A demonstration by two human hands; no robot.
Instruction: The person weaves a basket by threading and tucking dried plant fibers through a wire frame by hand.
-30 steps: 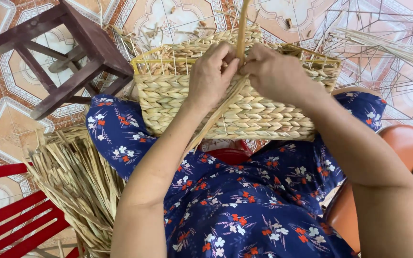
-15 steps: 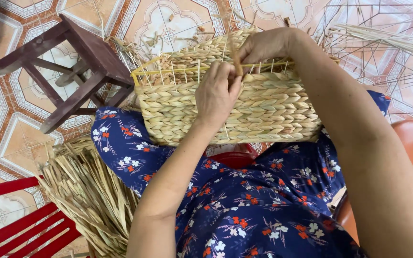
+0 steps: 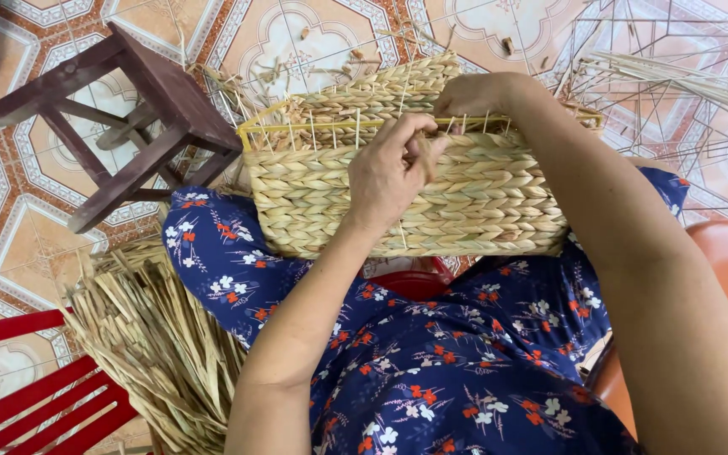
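A woven straw basket on a wire frame rests on my knees, over a blue flowered dress. My left hand lies against the basket's near wall just under the rim, fingers pinched on a straw strand. My right hand reaches over the rim at the top, fingers curled down inside and gripping the same weaving strand. Thin upright wires poke up along the basket's rim.
A dark wooden stool stands on the patterned tile floor at the left. A bundle of dry straw lies beside my left leg, with a red slatted chair below it. Bare wire frames sit at the upper right.
My right hand has moved from in front of the basket up and over its rim. My left hand slid down onto the near wall. The long strand that stood upright is now pulled down.
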